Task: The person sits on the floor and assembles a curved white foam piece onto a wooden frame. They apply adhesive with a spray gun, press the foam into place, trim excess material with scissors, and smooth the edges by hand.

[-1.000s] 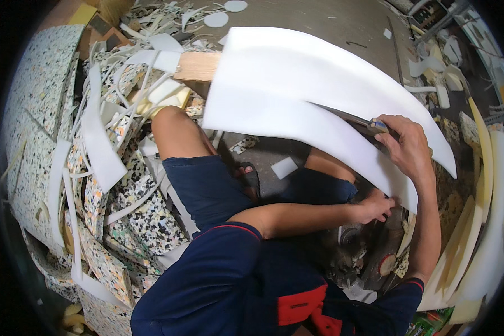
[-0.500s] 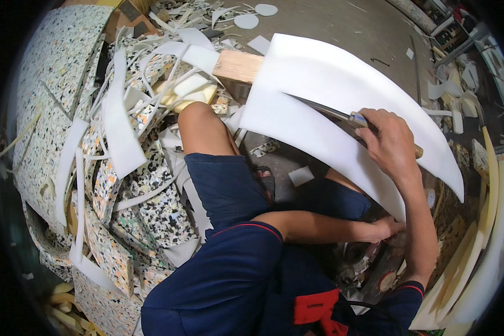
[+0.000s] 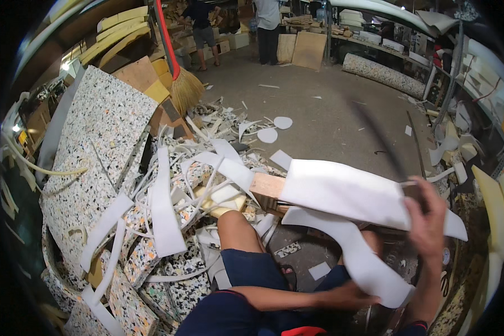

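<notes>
Gripping a long, dark-bladed knife in a curled right hand, a seated person in a dark shirt and shorts works at the lower right of the frame, the blade blurred and slanting toward the upper centre. The left hand, near the bottom edge, grasps a curved white foam strip by its lower part, some of the fingers hidden from view. Broad at its lower end and bowed in the middle, the strip lies just below a white foam slab right of centre, its upper end apart from the slab. A wooden block shows at the slab's left end. Across the left half spreads a heap of foam offcuts, white ribbons tangled over speckled pieces, with a large speckled sheet leaning behind it. A straw broom with a red handle stands at the upper left, while yellow foam pieces curve along the right edge. At the top of the frame, two other people stand near plywood boards, and a speckled foam roll lies at the upper right
</notes>
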